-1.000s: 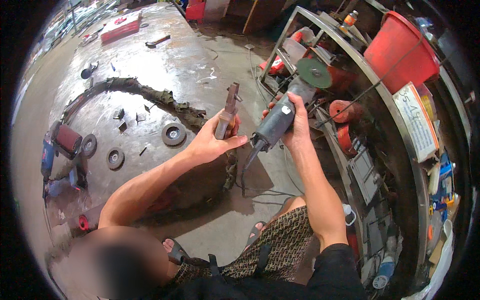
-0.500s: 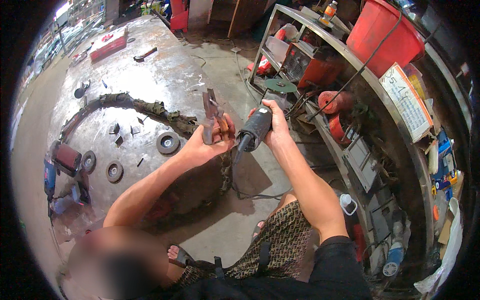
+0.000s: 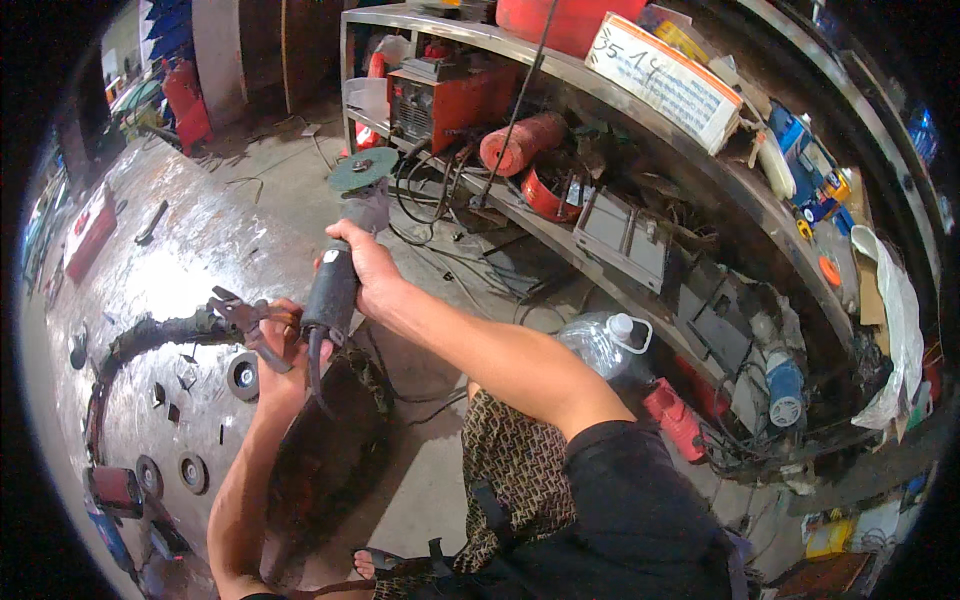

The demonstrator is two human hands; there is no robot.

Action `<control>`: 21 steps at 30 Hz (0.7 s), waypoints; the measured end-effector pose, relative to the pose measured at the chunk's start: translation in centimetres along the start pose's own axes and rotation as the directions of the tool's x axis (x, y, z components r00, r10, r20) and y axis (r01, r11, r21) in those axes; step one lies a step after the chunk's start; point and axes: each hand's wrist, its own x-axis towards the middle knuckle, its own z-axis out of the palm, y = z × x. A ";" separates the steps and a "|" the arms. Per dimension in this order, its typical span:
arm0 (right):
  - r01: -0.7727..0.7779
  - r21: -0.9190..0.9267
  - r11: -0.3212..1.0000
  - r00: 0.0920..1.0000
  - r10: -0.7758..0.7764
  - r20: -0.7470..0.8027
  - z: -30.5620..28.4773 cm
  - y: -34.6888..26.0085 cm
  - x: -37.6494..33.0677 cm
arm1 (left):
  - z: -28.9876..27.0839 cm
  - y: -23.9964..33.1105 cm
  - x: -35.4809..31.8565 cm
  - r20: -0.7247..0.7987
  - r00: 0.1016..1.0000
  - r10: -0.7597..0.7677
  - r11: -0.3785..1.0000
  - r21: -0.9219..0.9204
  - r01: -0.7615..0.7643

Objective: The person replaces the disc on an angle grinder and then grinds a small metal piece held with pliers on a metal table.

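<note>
My right hand (image 3: 362,262) is wrapped around the dark body of an angle grinder (image 3: 332,290). Its green disc (image 3: 362,170) points away from me, and its cord hangs down toward me. Just left of the grinder, my left hand (image 3: 285,345) grips a rusty brown metal piece (image 3: 240,318) with prongs at its far end; its exact kind is unclear. Both hands are above the near right edge of a metal table (image 3: 165,265). A curved, cloth-wrapped bar (image 3: 165,330) lies on the table behind my left hand.
Grinding wheels (image 3: 192,473) and small dark metal pieces lie on the table. A red welding machine (image 3: 455,105) stands on the steel shelf (image 3: 590,85) at the right. A clear jug (image 3: 598,345) stands beside the shelf. Cables (image 3: 440,270) run along the floor.
The view has swung right, so the table and both hands appear farther left and more of the shelf shows. Both hands keep hold of the same things; the grinder now stands more upright.
</note>
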 end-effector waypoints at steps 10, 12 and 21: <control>-0.026 -0.008 1.000 1.000 0.026 -0.009 0.3 -0.7 -0.2 | -0.9 -0.7 -0.4 0.020 0.986 -0.168 0.985 0.054 0.167; -0.014 -0.034 0.999 1.000 0.014 -0.002 -0.2 -1.0 0.3 | -1.7 -1.3 -0.9 0.020 0.970 -0.242 0.967 0.087 0.240; 0.017 -0.188 0.982 1.000 -0.016 0.005 -1.7 -1.1 2.4 | -6.8 -4.2 -0.3 -0.331 0.850 -0.411 0.912 -0.155 0.381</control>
